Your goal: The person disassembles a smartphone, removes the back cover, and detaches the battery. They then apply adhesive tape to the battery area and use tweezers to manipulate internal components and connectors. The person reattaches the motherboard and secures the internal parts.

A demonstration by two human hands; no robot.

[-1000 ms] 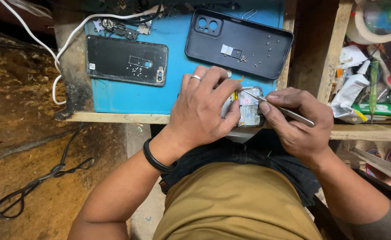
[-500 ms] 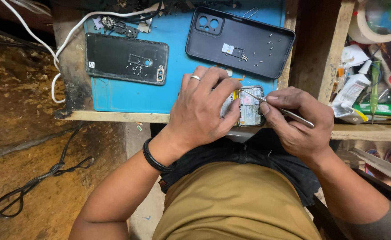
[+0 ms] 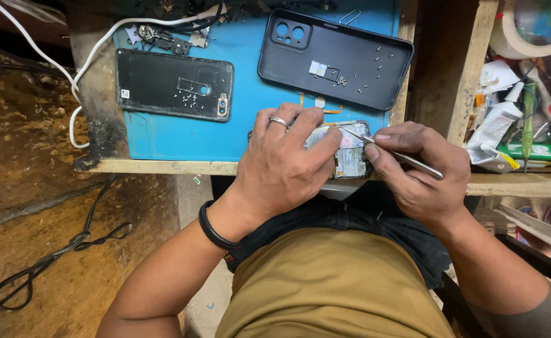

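An opened phone with its insides bare lies at the front edge of a blue mat. My left hand, wearing a ring and a black wristband, lies over the phone's left part and pins it down. My right hand grips metal tweezers, and their tip rests on the phone's upper area near my left fingertips. Most of the phone is hidden under my left hand.
A black phone back cover and a black phone case holding several tiny screws lie on the mat. A white cable runs at the left. A cluttered wooden shelf with tubes and tape stands at the right. A black cable lies on the dirt floor.
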